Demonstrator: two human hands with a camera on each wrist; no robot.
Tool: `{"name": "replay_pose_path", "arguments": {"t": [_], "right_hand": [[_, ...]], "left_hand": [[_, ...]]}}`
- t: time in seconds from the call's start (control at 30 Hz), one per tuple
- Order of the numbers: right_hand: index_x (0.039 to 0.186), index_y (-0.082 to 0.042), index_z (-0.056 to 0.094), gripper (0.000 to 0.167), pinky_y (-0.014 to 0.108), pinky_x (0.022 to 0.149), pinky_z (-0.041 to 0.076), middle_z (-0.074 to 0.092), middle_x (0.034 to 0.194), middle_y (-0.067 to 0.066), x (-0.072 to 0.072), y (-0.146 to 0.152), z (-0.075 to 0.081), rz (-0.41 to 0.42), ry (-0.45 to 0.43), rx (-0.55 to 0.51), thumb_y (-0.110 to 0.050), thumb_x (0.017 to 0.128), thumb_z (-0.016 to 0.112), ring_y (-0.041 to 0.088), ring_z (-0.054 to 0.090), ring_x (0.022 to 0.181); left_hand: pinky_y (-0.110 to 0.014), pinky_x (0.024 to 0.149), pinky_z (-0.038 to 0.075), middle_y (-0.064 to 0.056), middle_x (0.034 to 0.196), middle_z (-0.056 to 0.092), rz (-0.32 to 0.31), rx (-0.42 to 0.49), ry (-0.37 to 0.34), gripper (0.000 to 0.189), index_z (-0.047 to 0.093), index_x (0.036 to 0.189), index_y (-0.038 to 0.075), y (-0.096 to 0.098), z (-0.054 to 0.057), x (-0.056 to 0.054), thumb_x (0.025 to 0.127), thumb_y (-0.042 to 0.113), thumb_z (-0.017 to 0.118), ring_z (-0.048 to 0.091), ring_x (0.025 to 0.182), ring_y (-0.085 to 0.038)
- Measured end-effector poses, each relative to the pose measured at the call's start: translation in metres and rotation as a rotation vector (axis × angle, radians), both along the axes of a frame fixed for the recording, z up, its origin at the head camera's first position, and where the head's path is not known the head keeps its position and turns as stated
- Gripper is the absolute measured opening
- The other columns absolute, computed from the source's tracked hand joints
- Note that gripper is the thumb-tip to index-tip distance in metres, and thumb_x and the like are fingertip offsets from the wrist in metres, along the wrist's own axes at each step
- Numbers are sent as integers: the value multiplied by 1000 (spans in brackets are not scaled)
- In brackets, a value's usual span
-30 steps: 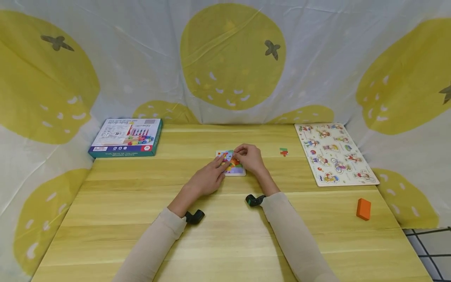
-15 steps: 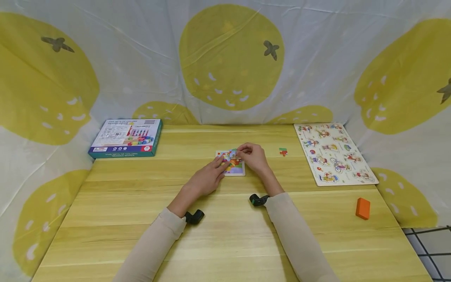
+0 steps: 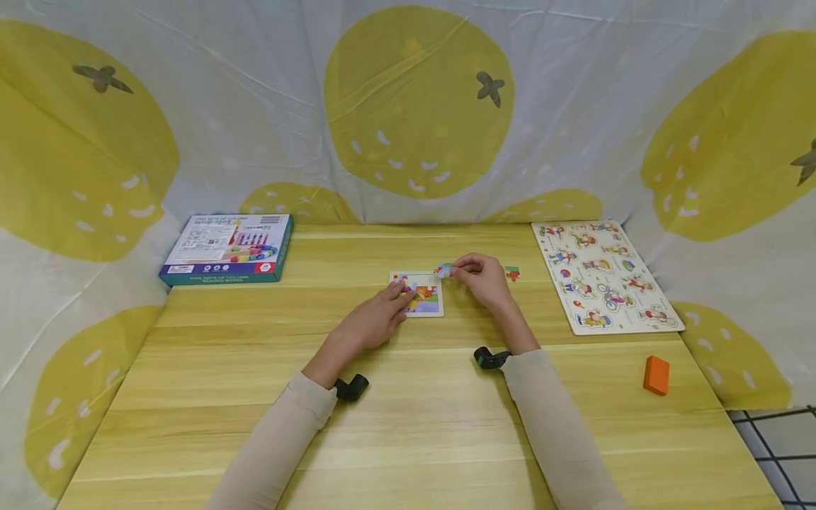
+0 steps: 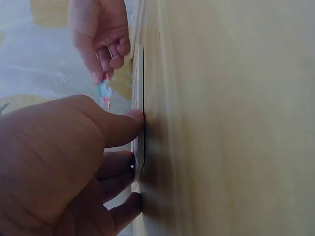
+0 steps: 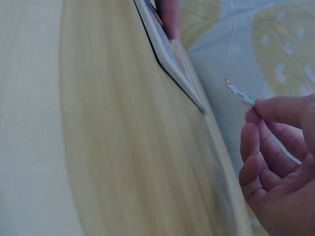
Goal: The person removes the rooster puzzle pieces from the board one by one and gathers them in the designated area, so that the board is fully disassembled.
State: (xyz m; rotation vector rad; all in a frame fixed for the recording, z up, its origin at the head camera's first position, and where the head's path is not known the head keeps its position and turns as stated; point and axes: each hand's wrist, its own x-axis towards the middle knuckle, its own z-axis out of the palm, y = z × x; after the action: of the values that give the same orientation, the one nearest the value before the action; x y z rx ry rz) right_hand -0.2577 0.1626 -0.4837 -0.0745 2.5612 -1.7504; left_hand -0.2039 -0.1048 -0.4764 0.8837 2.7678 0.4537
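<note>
Puzzle piece, in the head view, is pinched in the right hand just beside the far right corner of the small puzzle board. Half a second ago it was over the board; now it has come away to the right, and a pale patch shows in the board's far right part. To my eye that leaves the picture at least one piece short, with the piece taken out or drawn back. The left hand lies over the board's left side, as it did before, fingers stretched out across it. A second loose piece, green and red, lies on the worktop to the right of the board, past the right hand. The held piece looks bluish with red flecks.

From the left wrist, the left thumb touches the board's edge, well apart from the other fingers. Beyond the board, the held piece shows pale, with green and red patches and an irregular outline.

From the right wrist, thumb and forefinger are clamped on the piece, the remaining fingers loosely curled. It is clear of the board, tilted nearly edge-on and thin, its print unreadable.
</note>
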Motion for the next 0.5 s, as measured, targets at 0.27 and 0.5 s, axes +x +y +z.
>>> {"name": "replay_pose_path", "arguments": {"t": [0.27,0.5], "right_hand": [[109,-5,75,19,29,69,54,75,102,15,-1,32,4,-46,-20,12,-20,97,73,30,72,92],[110,-5,75,20,26,67,53,71,93,3,-6,57,3,-112,-41,25,-21,99,72,28,69,89]], "left_hand": [[-48,125,30,-15,171,22,6,26,-27,53,40,160,12,0,5,-3,109,23,52,27,157,-35],[-48,126,29,-15,171,22,18,25,-51,54,40,160,12,1,5,-3,109,23,53,26,157,-34]]}}
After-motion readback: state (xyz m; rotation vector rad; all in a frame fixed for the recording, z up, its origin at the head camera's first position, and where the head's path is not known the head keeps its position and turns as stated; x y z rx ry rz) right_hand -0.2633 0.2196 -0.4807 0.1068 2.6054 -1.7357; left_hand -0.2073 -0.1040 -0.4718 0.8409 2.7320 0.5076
